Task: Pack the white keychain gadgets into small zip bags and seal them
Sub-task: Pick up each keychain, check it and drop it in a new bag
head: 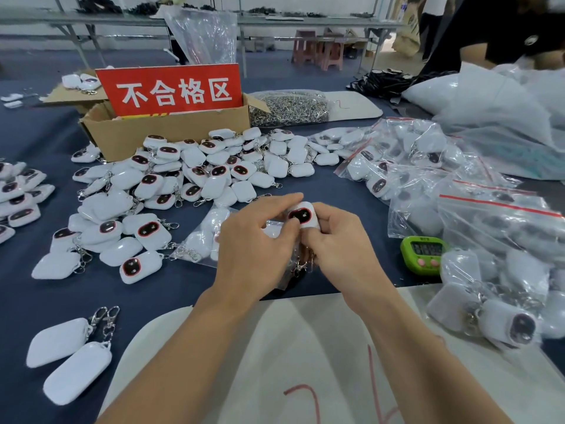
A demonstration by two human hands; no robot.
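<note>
Both hands meet at the table's middle. My right hand (339,240) grips a white keychain gadget (302,214) with a dark oval face, its metal clasp dangling below. My left hand (256,237) pinches the edge of a clear zip bag (208,237) beside that gadget; the bag's mouth is hidden by my fingers. A large heap of loose white gadgets (195,172) lies behind and left of my hands. Filled zip bags with red seal strips (477,209) pile up on the right.
A cardboard box (165,133) with a red sign stands at the back. A bag of metal clasps (290,107) lies beside it. A green timer (423,254) sits right of my hands. A white board (305,362) lies under my forearms. Another person (504,41) stands far right.
</note>
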